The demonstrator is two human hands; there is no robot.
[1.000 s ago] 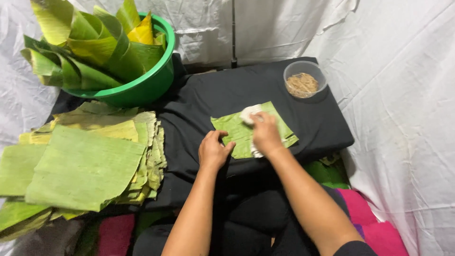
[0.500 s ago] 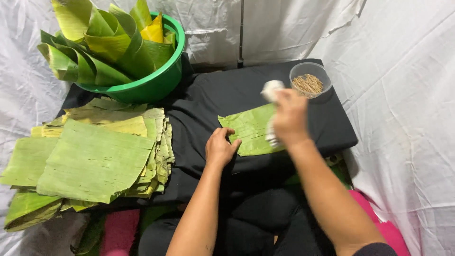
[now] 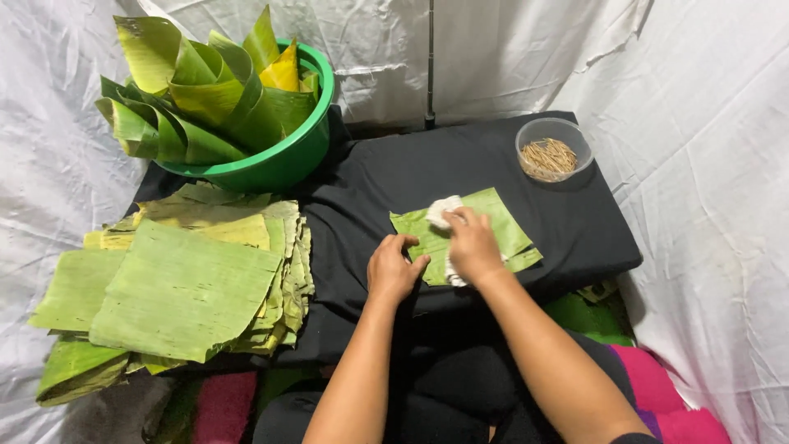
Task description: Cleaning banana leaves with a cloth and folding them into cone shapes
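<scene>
cloth (image 3: 445, 210) back on leaf (image 3: 493, 222), under right hand (image 3: 474, 247)

Bench (image 3: 460, 168) draped in black cloth. On it: green basin (image 3: 279, 160) of rolled leaves far left, leaf stack (image 3: 189, 279) near left, clear bowl (image 3: 553, 150) of sticks far right, cut leaf (image 3: 493, 222) near centre.

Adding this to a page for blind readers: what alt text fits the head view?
A right hand presses a white cloth on a green leaf piece on black cloth, the left hand holding its edge. Stacked leaves lie left.
</scene>
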